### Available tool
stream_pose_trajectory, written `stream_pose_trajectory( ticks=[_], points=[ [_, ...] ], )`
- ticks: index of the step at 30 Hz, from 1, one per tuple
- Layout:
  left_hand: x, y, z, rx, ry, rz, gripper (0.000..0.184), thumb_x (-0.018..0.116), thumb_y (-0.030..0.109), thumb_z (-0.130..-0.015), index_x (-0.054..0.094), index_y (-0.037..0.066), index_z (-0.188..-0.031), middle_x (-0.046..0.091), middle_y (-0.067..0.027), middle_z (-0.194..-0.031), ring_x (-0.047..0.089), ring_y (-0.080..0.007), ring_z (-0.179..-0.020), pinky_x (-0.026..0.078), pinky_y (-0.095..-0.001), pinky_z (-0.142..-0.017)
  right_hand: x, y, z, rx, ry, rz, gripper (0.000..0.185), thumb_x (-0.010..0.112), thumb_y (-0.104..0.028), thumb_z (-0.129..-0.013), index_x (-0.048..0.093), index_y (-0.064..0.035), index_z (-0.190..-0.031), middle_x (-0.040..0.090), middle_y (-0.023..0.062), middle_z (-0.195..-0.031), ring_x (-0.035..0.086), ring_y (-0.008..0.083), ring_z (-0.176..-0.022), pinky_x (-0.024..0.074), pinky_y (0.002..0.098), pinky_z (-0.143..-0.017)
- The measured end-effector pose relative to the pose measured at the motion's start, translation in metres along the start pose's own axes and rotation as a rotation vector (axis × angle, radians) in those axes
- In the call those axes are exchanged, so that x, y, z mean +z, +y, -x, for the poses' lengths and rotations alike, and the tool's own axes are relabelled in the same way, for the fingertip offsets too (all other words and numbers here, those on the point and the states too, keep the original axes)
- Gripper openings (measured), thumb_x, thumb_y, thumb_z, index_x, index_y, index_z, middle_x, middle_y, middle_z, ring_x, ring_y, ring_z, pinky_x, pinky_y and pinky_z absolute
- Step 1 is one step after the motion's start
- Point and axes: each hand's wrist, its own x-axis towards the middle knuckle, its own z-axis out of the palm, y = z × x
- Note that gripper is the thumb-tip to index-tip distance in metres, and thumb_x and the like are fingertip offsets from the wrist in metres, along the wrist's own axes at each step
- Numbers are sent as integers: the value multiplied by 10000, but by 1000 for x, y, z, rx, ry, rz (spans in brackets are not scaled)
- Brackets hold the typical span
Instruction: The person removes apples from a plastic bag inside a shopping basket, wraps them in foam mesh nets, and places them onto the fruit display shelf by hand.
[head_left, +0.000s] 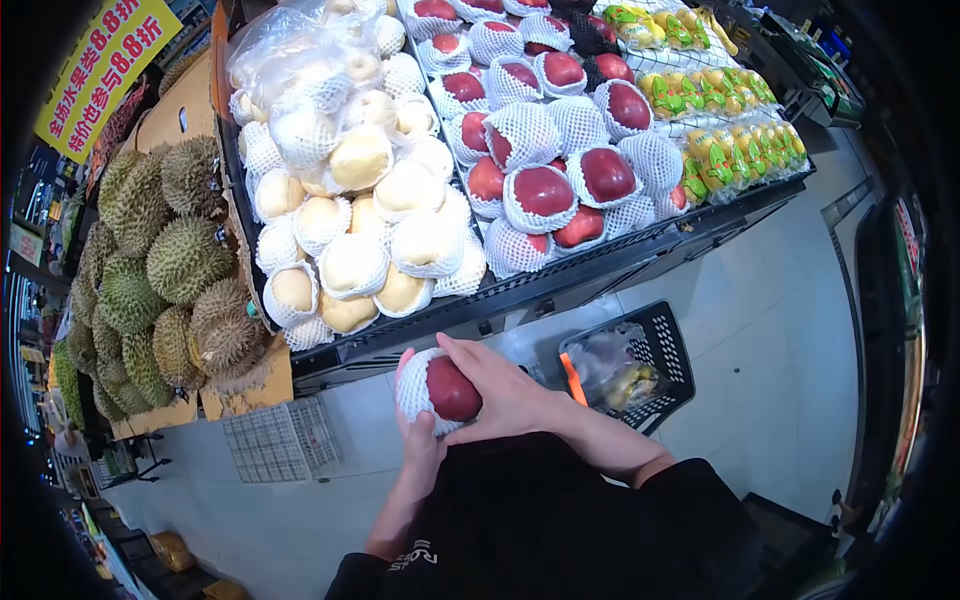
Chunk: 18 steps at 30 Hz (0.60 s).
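A dark red apple, partly wrapped in a white foam net, is held between my two hands in front of the display. My left hand grips it from the left and below, thumb against the net. From the right, my right hand curves around the bare red side, fingers over the top. Just beyond are rows of similar netted red apples and, to their left, pale yellow pears or apples in the same white nets.
Durians are piled in cardboard at the left, below a yellow sign. Packed yellow-green fruit lies at the right end. A black basket holding bagged fruit stands on the floor, and a pale crate sits below the stand.
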Motion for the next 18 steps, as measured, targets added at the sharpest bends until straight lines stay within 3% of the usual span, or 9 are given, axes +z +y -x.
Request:
stream_pose_trajectory(
  ticks=[6, 10, 13, 18],
  points=[
    [2, 0, -43, -18, -37, 84, 1182, 850, 545, -646, 198, 21, -1480, 442, -171, -1364, 478, -281, -1271, 423, -429, -1067, -17, 10, -26, 95, 41, -10, 1093, 843, -260, -629, 213, 0, -1484, 414, 245, -1333, 460, 403, -1231, 403, 434, -1026],
    [-4, 10, -69, -10, -80, 71, 1178, 844, 562, -646, 211, 11, -1473, 441, -167, -1364, 467, -278, -1279, 404, -431, -1083, -27, 10, -45, 206, 64, -39, 1083, 852, -235, -617, 237, -2, -1477, 430, 226, -1325, 474, 373, -1234, 400, 420, -1031],
    [-10, 25, -94, 47, -183, -2, 1143, 828, 568, -667, 236, 1, -1463, 444, -162, -1363, 463, -273, -1279, 392, -423, -1084, -39, 3, -66, 155, 88, 11, 1055, 829, -251, -651, 231, 31, -1473, 417, 254, -1342, 458, 406, -1242, 391, 432, -1052],
    [-6, 59, -137, 128, -342, -176, 1007, 820, 420, -736, 261, 0, -1460, 441, -172, -1369, 459, -270, -1273, 379, -415, -1070, -68, -6, -106, 195, 67, 19, 888, 811, -201, -627, 378, 0, -1377, 468, 200, -1300, 501, 355, -1218, 423, 415, -1015]
  ],
)
